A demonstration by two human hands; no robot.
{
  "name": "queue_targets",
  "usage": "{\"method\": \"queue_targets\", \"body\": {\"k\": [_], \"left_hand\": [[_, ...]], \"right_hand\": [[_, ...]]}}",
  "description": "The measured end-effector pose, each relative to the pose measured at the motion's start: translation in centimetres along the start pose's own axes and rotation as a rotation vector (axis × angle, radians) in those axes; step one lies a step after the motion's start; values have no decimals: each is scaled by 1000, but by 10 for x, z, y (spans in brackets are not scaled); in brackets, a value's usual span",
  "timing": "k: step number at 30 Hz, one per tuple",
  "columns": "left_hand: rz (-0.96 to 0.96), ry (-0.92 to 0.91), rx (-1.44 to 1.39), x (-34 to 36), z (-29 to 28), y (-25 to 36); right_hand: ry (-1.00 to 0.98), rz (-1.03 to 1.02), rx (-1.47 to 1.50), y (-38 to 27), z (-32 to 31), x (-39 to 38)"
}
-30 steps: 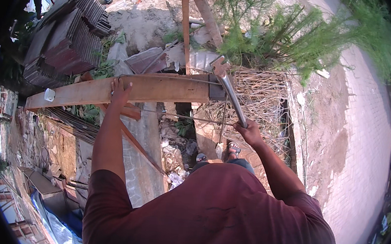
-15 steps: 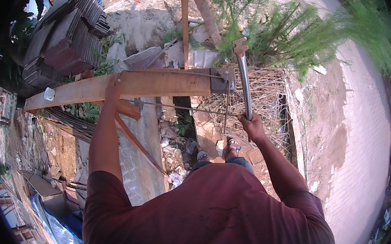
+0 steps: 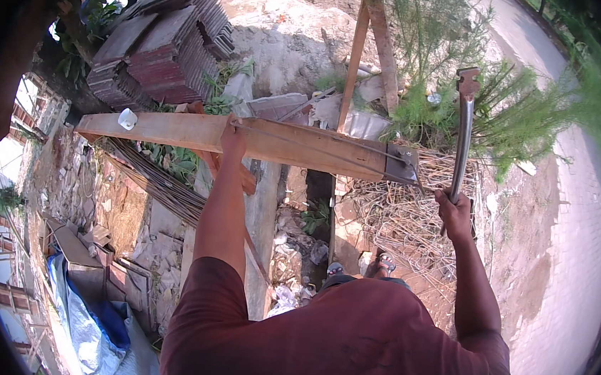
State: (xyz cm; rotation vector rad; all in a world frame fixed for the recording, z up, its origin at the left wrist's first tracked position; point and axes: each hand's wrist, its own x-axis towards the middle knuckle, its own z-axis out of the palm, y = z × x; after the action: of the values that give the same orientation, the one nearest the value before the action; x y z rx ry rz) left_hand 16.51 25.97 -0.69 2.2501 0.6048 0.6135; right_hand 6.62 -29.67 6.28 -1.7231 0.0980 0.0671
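A long wooden beam (image 3: 177, 132) runs across in front of me, with a dark metal plate (image 3: 402, 165) at its right end. My left hand (image 3: 233, 141) is closed at the beam's upper side, gripping a thin bent steel rod (image 3: 322, 145). The rod lies along the beam to the plate, where pins or bent ends stick up. Just right of the plate, my right hand (image 3: 454, 209) is wrapped round the lower part of a rebar bending bar (image 3: 462, 141). This steel bar stands nearly upright, its notched head on top, apart from the rod.
A white cup-like container (image 3: 128, 119) sits on the beam's left end. Beyond are stacked corrugated roof tiles (image 3: 168, 62) and wooden posts (image 3: 355, 64). Tangled rods (image 3: 398, 214) lie below the plate. Feathery green branches (image 3: 528, 114) spread at right. Straight rods (image 3: 151, 178) lie at left.
The rod part that hung below the beam has swung up and now lies along it. My right hand still grips the bending bar, now more upright. The whole view has shifted.
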Motion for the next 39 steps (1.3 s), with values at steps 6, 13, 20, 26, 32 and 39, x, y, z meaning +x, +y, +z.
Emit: {"method": "queue_targets", "body": {"k": [6,13,20,26,32,39], "left_hand": [[136,19,-306,26,1,40],[284,-115,-29,57,-51,113],[-249,-291,-275,27,-38,35],[60,-140,197,34,-8,-26],[68,-141,462,21,21,0],[130,-71,628,23,32,-10]], "right_hand": [[48,-65,65,-13,-19,29],[96,-142,228,-75,-61,79],[33,69,393,2,-20,94],[71,164,102,67,1,111],[129,265,-22,88,3,110],[89,279,97,70,14,104]]}}
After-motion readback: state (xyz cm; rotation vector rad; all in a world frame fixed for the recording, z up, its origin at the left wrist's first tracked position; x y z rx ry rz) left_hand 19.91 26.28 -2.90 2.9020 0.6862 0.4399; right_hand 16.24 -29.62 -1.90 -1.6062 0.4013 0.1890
